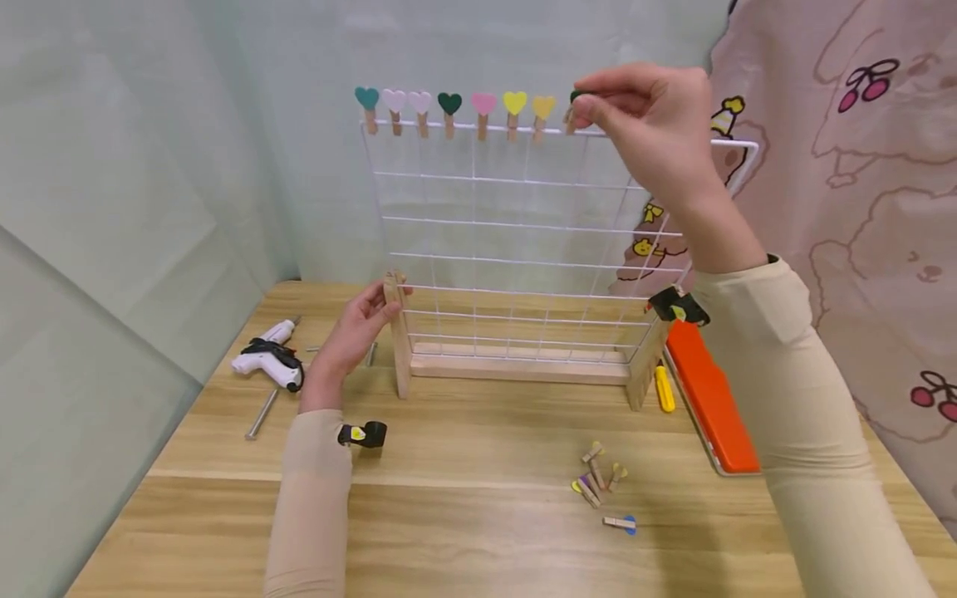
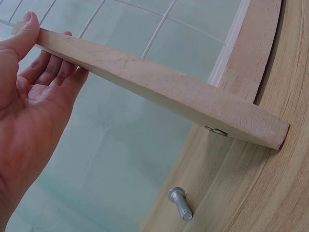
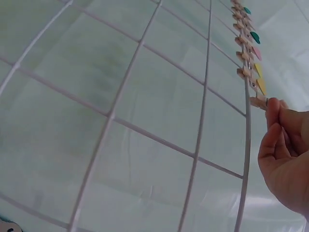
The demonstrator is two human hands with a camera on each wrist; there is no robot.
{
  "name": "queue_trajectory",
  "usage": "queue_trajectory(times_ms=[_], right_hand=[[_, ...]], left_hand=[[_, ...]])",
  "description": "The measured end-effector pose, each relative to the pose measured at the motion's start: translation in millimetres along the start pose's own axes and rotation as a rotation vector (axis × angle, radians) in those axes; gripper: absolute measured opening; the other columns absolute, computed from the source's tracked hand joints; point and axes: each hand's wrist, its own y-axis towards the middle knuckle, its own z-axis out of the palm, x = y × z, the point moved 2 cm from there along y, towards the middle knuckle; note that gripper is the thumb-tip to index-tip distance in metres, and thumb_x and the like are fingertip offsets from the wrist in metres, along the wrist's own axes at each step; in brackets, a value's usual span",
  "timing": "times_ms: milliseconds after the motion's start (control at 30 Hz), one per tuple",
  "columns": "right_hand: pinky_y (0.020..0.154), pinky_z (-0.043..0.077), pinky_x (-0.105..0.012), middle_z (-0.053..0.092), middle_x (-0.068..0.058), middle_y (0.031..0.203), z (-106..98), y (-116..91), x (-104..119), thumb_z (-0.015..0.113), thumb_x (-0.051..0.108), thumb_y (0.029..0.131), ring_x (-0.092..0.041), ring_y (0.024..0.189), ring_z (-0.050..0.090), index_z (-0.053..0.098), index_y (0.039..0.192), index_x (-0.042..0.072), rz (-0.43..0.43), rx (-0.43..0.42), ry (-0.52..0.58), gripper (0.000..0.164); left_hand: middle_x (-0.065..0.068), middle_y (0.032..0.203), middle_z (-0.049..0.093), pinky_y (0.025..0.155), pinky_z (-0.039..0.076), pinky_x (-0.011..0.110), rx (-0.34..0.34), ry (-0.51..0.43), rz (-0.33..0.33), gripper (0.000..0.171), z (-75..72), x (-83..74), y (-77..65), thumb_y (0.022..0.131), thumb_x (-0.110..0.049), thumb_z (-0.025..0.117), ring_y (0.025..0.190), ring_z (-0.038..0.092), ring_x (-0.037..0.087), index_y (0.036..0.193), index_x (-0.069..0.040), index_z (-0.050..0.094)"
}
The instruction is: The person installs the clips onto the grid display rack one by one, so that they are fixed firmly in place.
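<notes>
My right hand pinches a small wooden clothespin with a dark green heart, at the top wire of a white wire grid. In the right wrist view the tip of that clothespin meets the grid's edge wire; the fingers hide its heart. Several heart clothespins stand along the wire to its left, among them a teal one, a pink one and a yellow one. My left hand grips the upper part of the left wooden upright, thumb on one side and fingers on the other.
Loose clothespins lie in front of the stand, a blue-heart one apart. At left are a white glue gun and a bolt. A yellow handle and an orange case lie at right. A wooden crossbar joins the uprights.
</notes>
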Motion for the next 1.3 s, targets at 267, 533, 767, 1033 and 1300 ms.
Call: queue_trajectory(times_ms=[267,533,767,1033,1300], right_hand=[[0.06,0.044,-0.015,0.067,-0.002,0.071,3.6,8.2,-2.8,0.066,0.016,0.075,-0.009,0.065,0.062,0.069,0.086,0.002,0.048,0.1,-0.102,0.018],[0.063,0.044,-0.015,0.067,-0.001,0.077,4.7,9.7,-21.0,0.065,0.021,0.075,-0.007,0.068,0.062,0.068,0.093,0.005,0.087,0.114,-0.115,0.024],[0.046,0.03,-0.017,0.067,-0.002,0.081,4.6,8.4,-19.4,0.061,0.021,0.079,-0.006,0.069,0.061,0.067,0.099,0.01,0.057,0.128,-0.169,0.024],[0.042,0.022,-0.019,0.066,-0.001,0.08,4.6,7.8,-19.4,0.057,0.025,0.082,-0.004,0.065,0.059,0.065,0.103,0.015,-0.001,0.127,-0.265,0.025],[0.042,0.023,-0.02,0.064,-0.002,0.092,2.1,0.8,-15.6,0.056,0.026,0.083,-0.005,0.064,0.058,0.058,0.114,0.017,0.011,0.128,-0.257,0.031]], left_hand=[[0.01,0.128,0.043,0.09,0.035,0.017,0.01,0.006,0.003,0.046,-5.7,13.0,5.2,0.089,-0.026,0.046,0.122,0.035,0.019,0.132,-0.014,0.035],[0.014,0.128,0.042,0.089,0.035,0.015,0.009,-0.012,-0.008,0.044,-1.9,7.0,2.3,0.09,-0.021,0.045,0.122,0.035,0.02,0.131,-0.01,0.035],[0.012,0.128,0.043,0.089,0.036,0.015,0.005,-0.035,0.007,0.044,-4.0,10.1,5.9,0.089,-0.02,0.046,0.122,0.036,0.019,0.13,-0.008,0.036],[0.016,0.127,0.042,0.087,0.037,0.015,0.006,-0.019,0.019,0.042,-0.6,1.2,4.3,0.09,-0.018,0.045,0.121,0.036,0.024,0.13,-0.007,0.037],[0.011,0.127,0.044,0.087,0.037,0.015,-0.003,-0.016,0.025,0.045,-4.6,14.7,9.2,0.089,-0.022,0.047,0.119,0.039,0.018,0.13,-0.009,0.037]])
